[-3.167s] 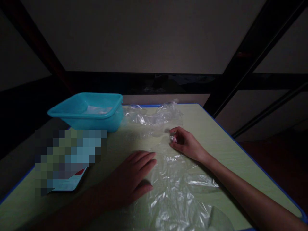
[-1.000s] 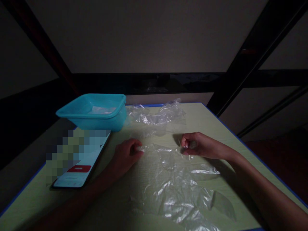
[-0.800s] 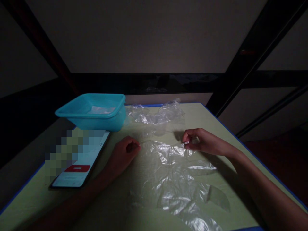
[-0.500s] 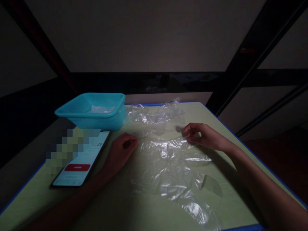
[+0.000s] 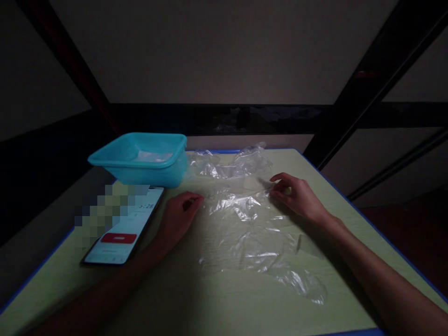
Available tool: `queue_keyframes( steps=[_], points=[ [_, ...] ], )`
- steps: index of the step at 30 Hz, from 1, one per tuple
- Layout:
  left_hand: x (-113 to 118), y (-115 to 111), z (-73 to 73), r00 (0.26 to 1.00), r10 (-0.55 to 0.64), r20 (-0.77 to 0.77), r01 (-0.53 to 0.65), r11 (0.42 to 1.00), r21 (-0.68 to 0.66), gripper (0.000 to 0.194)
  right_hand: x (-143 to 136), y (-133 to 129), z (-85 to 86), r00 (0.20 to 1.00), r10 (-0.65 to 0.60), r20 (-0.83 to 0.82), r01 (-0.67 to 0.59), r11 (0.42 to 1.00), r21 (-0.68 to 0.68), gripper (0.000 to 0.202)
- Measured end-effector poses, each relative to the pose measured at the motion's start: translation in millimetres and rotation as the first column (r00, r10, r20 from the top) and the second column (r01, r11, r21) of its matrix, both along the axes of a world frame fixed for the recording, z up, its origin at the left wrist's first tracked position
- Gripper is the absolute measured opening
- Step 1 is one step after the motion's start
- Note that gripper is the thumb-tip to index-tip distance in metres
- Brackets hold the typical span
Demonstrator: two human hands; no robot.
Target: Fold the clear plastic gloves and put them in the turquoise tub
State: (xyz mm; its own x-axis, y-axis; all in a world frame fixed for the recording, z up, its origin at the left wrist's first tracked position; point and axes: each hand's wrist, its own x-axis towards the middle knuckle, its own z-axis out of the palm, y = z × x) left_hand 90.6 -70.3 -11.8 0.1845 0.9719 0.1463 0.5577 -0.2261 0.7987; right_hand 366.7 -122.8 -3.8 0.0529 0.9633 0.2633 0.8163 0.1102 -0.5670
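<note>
A crinkled sheet of thin clear plastic [image 5: 241, 233] lies across the middle of the table, its near end trailing to the lower right. My left hand [image 5: 180, 212] pinches its upper left corner between thumb and fingertips. At the upper right corner, my right hand [image 5: 296, 196] grips the plastic with thumb and index finger, the other fingers curled. The top edge runs nearly straight between both hands. Beyond it, a second crumpled piece of clear plastic [image 5: 224, 168] rests near the far edge. Whether the two pieces join cannot be made out.
A turquoise plastic basket [image 5: 150, 175] with something pale inside stands at the far left. In front of it lies a phone [image 5: 131, 233] with its screen lit, partly pixelated. The pale table [image 5: 196, 303] has a blue edge, and a wall rises behind it.
Both hands keep their pinch while the sheet's top edge moves slightly away from me. Its near end has drawn up the table. The view has shifted a little.
</note>
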Motion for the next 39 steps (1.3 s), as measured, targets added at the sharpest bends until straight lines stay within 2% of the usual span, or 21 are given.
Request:
queue_keyframes(
  steps=[6,9,12,15,17,21,25,32,39],
  points=[
    [1,-1,0.9,0.991,0.04,0.131,-0.029,0.996,-0.087,0.013,0,0,-3.4,1.0,-0.019,0.01,0.019,1.0,0.003,0.018],
    [1,-1,-1.6,0.974,0.021,0.224,0.004,0.994,-0.108,0.017,-5,-2,-2.9,0.995,-0.011,0.102,0.001,0.995,0.1,0.015],
    [2,-1,-4.3,0.97,-0.017,0.242,0.043,0.994,-0.103,0.021,-16,-7,2.4,0.969,0.149,0.196,-0.18,0.972,0.151,0.014],
    [2,-1,-4.9,0.977,-0.023,0.214,0.044,0.995,-0.094,0.022,-30,-13,8.4,0.895,0.373,0.243,-0.399,0.915,0.065,0.017],
    [2,-2,-4.7,0.982,-0.024,0.189,0.039,0.997,-0.074,0.023,-37,-15,9.8,0.854,0.44,0.278,-0.461,0.887,0.013,0.016],
    [2,-1,-4.6,0.992,-0.031,0.126,0.034,0.999,-0.023,0.017,-42,-16,6.4,0.821,0.449,0.353,-0.477,0.879,-0.006,0.007],
    [1,-1,-5.1,0.996,-0.031,0.089,0.032,0.999,-0.015,0.011,-39,-14,3.9,0.81,0.445,0.383,-0.5,0.864,0.053,0.014],
    [0,0,-6.8,0.998,-0.056,0.017,0.056,0.998,0.013,0.008,-21,-15,14.8,0.814,0.359,0.457,-0.453,0.885,0.111,0.013],
    [-1,0,-8.0,0.992,-0.122,-0.036,0.126,0.984,0.127,0.013,-7,-15,16.6,0.768,0.394,0.505,-0.462,0.887,0.009,0.012]
  ],
)
